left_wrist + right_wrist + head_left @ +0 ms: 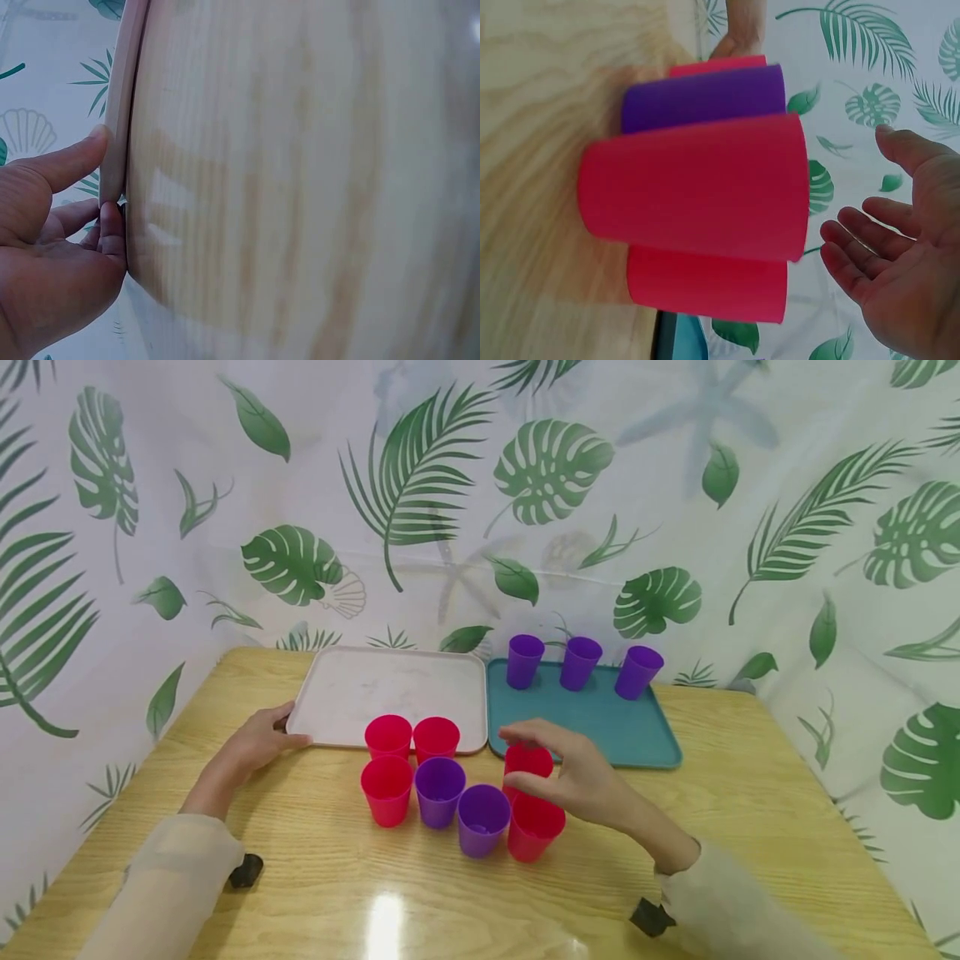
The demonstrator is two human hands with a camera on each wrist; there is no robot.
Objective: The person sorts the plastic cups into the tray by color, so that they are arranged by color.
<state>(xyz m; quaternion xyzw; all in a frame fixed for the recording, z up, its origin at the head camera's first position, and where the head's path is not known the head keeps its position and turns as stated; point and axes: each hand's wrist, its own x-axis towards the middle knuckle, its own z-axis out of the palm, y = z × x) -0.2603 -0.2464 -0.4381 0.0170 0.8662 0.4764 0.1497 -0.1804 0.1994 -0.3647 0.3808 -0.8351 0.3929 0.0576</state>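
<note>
At the left front corner of a white tray (420, 693), my left hand (258, 742) holds the rim, thumb on one side and fingers curled at its underside in the left wrist view. My right hand (585, 774) hovers with spread, loosely bent fingers over a red cup (536, 837) and another red cup (534, 763) behind it. Nothing is in its grasp; the right wrist view shows a gap between the fingers and the nearest red cup (694, 187). To their left stand two purple cups (483, 822), then several red cups (387, 793), all upright.
A teal tray (600, 718) lies right of the white one, with three purple cups (578, 665) along its back edge. Both trays rest at the far side of a wooden table (315, 877). Behind it hangs a leaf-patterned cloth (300, 485).
</note>
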